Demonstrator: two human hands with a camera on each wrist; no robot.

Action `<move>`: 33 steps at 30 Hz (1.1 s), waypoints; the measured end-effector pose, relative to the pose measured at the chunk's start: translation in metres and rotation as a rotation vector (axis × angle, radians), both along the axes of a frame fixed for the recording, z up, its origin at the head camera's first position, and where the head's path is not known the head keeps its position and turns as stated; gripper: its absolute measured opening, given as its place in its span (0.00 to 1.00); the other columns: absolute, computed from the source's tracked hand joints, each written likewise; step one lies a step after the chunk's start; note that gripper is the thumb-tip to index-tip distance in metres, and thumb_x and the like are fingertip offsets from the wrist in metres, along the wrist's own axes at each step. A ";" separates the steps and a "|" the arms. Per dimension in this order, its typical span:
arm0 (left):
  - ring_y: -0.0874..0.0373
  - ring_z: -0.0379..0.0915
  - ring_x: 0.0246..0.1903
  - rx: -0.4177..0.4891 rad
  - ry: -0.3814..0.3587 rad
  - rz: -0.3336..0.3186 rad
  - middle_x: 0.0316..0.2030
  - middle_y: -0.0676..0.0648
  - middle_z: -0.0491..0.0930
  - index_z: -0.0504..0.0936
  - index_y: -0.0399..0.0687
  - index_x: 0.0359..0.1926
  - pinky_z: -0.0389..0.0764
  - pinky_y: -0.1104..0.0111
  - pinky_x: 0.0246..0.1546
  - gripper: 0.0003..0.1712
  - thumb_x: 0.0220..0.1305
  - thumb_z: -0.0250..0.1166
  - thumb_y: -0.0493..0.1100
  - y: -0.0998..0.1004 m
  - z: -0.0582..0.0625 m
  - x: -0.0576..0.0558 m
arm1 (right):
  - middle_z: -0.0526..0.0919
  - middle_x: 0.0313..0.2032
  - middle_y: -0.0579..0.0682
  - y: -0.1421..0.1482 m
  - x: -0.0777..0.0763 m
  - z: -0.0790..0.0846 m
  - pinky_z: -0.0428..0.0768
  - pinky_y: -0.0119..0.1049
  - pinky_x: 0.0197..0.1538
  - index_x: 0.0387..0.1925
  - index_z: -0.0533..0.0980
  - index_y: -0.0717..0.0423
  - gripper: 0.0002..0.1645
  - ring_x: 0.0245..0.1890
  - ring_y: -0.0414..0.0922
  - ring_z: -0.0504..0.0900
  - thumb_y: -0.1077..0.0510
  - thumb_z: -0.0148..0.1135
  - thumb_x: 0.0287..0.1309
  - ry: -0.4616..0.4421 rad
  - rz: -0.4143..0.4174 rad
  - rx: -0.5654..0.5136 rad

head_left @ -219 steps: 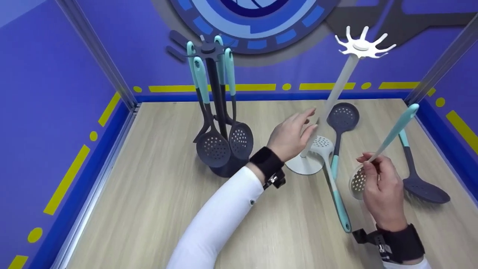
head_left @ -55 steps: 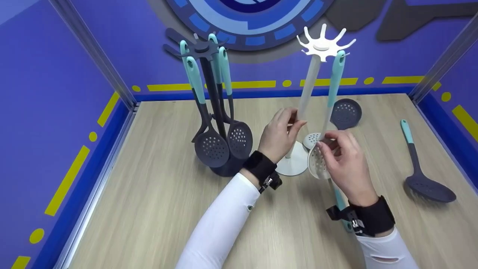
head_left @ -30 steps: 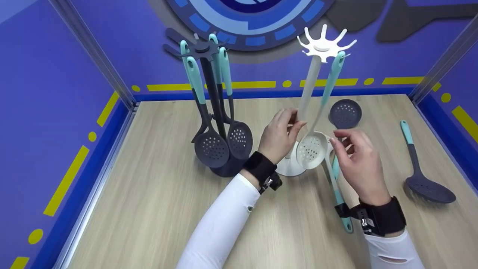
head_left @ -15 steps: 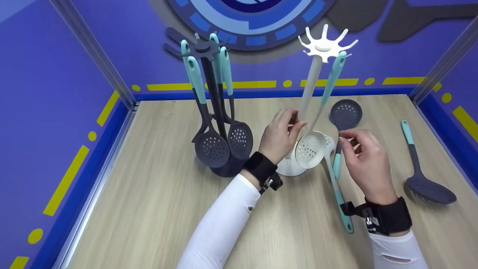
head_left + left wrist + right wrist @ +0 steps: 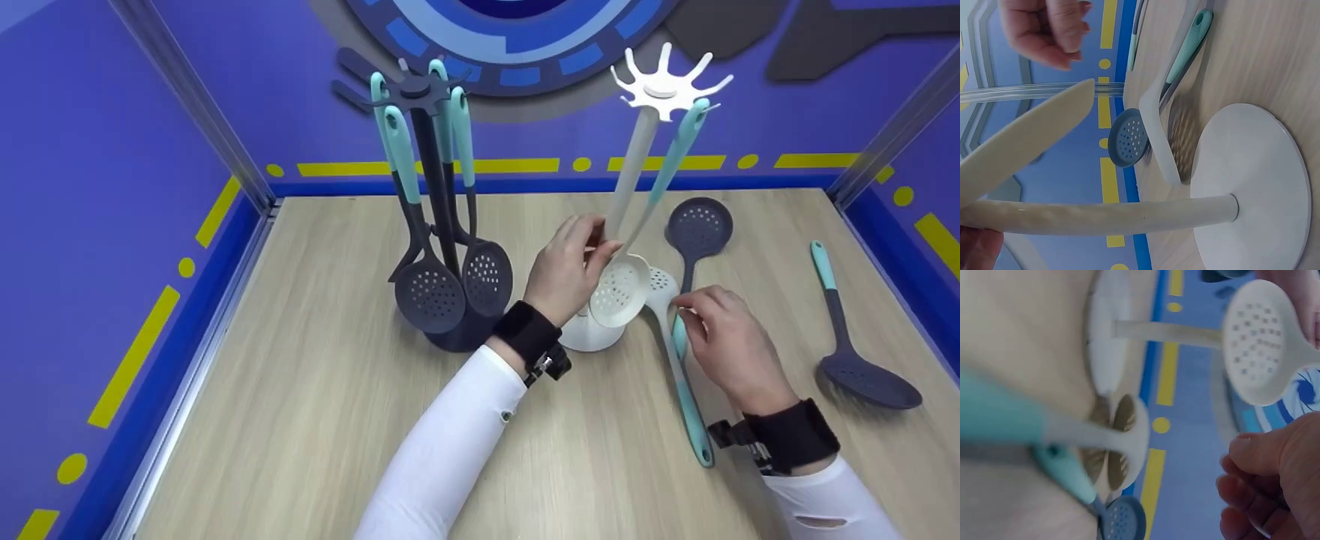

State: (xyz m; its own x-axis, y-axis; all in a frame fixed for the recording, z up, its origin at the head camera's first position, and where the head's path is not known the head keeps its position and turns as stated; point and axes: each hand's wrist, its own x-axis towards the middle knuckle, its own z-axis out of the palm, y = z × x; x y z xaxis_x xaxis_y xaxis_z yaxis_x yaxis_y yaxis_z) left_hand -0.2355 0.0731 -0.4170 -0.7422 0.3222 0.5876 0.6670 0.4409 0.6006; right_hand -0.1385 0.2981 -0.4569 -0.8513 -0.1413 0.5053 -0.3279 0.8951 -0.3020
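Observation:
My left hand [image 5: 566, 266] grips the pole of the white utensil stand [image 5: 636, 161]. From one of its hooks hangs a white skimmer [image 5: 620, 292] by its mint handle, the perforated bowl in front of the pole. Beneath, a second white skimmer [image 5: 691, 412] lies on the table, head beside the stand's round base [image 5: 1258, 169]. My right hand [image 5: 731, 345] hovers just right of this lying skimmer, with loosely bent fingers [image 5: 1258, 453] and nothing held. A dark grey skimmer [image 5: 699, 227] lies behind, its mint handle partly hidden by the lying white one.
At left stands a dark utensil stand [image 5: 429, 161] with several mint-handled utensils hung on it. A dark slotted spoon [image 5: 870, 381] lies at the right of the wooden table [image 5: 300, 420]. Blue panels enclose the back and sides.
The right hand brought the white skimmer over to the white stand and released it; it now hangs there. That hand then drew right and lowered toward the lying skimmer. Left hand now grips the pole.

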 end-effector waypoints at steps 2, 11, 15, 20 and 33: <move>0.67 0.75 0.43 -0.005 -0.001 0.008 0.42 0.51 0.74 0.71 0.46 0.54 0.73 0.87 0.43 0.20 0.70 0.53 0.54 -0.001 0.000 0.000 | 0.77 0.38 0.49 0.005 -0.001 -0.006 0.77 0.41 0.36 0.42 0.79 0.53 0.12 0.39 0.46 0.76 0.67 0.63 0.57 -0.020 0.042 0.081; 0.66 0.75 0.41 -0.008 0.013 0.022 0.40 0.51 0.74 0.72 0.46 0.53 0.73 0.87 0.44 0.18 0.69 0.56 0.51 0.000 0.000 0.000 | 0.75 0.40 0.45 0.019 -0.002 -0.030 0.79 0.40 0.37 0.46 0.81 0.44 0.26 0.40 0.43 0.74 0.73 0.65 0.49 -0.149 0.152 0.246; 0.66 0.75 0.41 -0.013 0.010 0.020 0.40 0.51 0.74 0.72 0.46 0.53 0.73 0.87 0.44 0.18 0.69 0.56 0.50 0.001 0.000 0.000 | 0.74 0.40 0.43 0.021 -0.002 -0.038 0.78 0.39 0.39 0.47 0.81 0.42 0.29 0.41 0.42 0.74 0.75 0.62 0.49 -0.197 0.156 0.238; 0.66 0.75 0.41 -0.004 0.014 0.019 0.40 0.51 0.74 0.72 0.46 0.53 0.73 0.88 0.43 0.19 0.69 0.55 0.52 0.000 0.001 0.000 | 0.74 0.40 0.44 0.021 -0.006 -0.042 0.77 0.40 0.39 0.44 0.82 0.42 0.29 0.40 0.42 0.73 0.76 0.59 0.48 -0.204 0.159 0.233; 0.67 0.75 0.42 -0.006 0.001 0.012 0.41 0.52 0.74 0.72 0.47 0.53 0.73 0.87 0.44 0.20 0.70 0.51 0.54 0.000 0.002 0.002 | 0.72 0.36 0.45 0.019 -0.016 -0.046 0.75 0.39 0.35 0.41 0.83 0.45 0.19 0.35 0.42 0.72 0.70 0.65 0.52 -0.154 0.201 0.256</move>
